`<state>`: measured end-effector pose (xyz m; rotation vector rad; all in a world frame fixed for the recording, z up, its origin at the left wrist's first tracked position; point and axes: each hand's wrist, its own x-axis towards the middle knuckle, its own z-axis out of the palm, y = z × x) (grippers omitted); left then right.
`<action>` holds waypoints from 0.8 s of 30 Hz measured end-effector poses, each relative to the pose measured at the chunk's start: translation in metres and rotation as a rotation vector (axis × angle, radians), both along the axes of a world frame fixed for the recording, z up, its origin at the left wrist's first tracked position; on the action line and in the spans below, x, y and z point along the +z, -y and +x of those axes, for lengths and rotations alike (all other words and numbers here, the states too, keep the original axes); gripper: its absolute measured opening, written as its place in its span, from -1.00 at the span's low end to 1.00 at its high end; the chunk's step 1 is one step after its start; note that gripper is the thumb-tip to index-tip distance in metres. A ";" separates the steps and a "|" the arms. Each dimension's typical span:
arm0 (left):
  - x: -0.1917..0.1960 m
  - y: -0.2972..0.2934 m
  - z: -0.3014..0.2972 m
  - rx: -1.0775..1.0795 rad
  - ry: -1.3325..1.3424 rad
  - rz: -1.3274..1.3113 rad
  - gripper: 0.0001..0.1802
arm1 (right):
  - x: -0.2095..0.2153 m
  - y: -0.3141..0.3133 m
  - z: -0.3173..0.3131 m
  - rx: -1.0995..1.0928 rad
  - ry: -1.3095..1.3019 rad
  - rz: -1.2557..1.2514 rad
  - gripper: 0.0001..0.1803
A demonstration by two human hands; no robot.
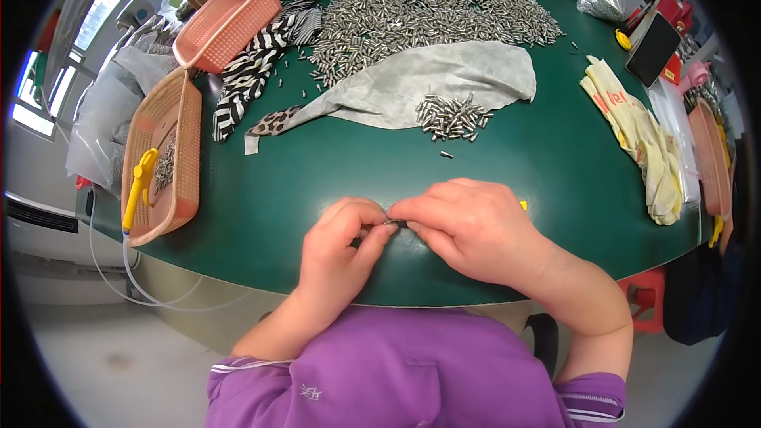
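Green table (317, 182): left hand (342, 239), right hand (469, 222) pinch, seemingly, one small metal piece (393, 223).

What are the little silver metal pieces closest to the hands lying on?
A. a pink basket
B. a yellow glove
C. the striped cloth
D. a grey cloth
D: the small heap of metal pieces above the two hands sits on the edge of the grey cloth spread on the green table.
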<state>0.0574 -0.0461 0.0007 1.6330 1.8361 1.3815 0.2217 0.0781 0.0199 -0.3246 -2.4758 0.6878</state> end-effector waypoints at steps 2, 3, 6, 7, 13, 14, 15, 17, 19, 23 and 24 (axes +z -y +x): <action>0.001 0.000 0.000 -0.010 -0.019 -0.001 -0.81 | 0.002 0.001 0.000 0.003 0.006 0.019 -0.80; 0.001 0.000 -0.001 0.000 -0.021 0.008 -0.81 | 0.003 0.001 0.000 -0.008 0.054 0.060 -0.76; 0.001 0.000 -0.001 0.024 -0.019 0.014 -0.83 | 0.004 0.003 -0.002 -0.019 0.068 0.136 -0.73; 0.000 0.000 -0.001 0.019 -0.047 0.002 -0.84 | 0.004 0.003 -0.002 -0.028 0.038 0.158 -0.74; -0.003 0.002 -0.004 0.019 -0.024 -0.022 -0.88 | 0.004 0.007 -0.005 -0.034 0.061 0.076 -0.75; -0.001 0.004 -0.004 0.031 -0.028 -0.007 -0.88 | 0.002 0.007 -0.005 -0.022 0.056 0.091 -0.75; 0.000 0.003 -0.004 0.017 -0.044 -0.014 -0.89 | 0.000 0.008 -0.005 -0.029 0.045 0.066 -0.74; 0.001 0.006 0.000 -0.024 -0.128 -0.001 -0.91 | 0.004 0.003 -0.005 -0.032 0.029 0.058 -0.74; 0.001 0.011 0.005 -0.072 -0.117 -0.006 -0.90 | 0.011 -0.003 -0.005 -0.158 -0.022 -0.064 -0.74; 0.014 0.018 0.004 -0.080 -0.138 -0.006 -0.91 | 0.014 -0.013 -0.002 -0.266 -0.163 -0.196 -0.81; 0.020 0.021 0.000 -0.035 -0.204 0.028 -0.91 | 0.018 -0.011 -0.002 -0.267 -0.167 -0.187 -0.81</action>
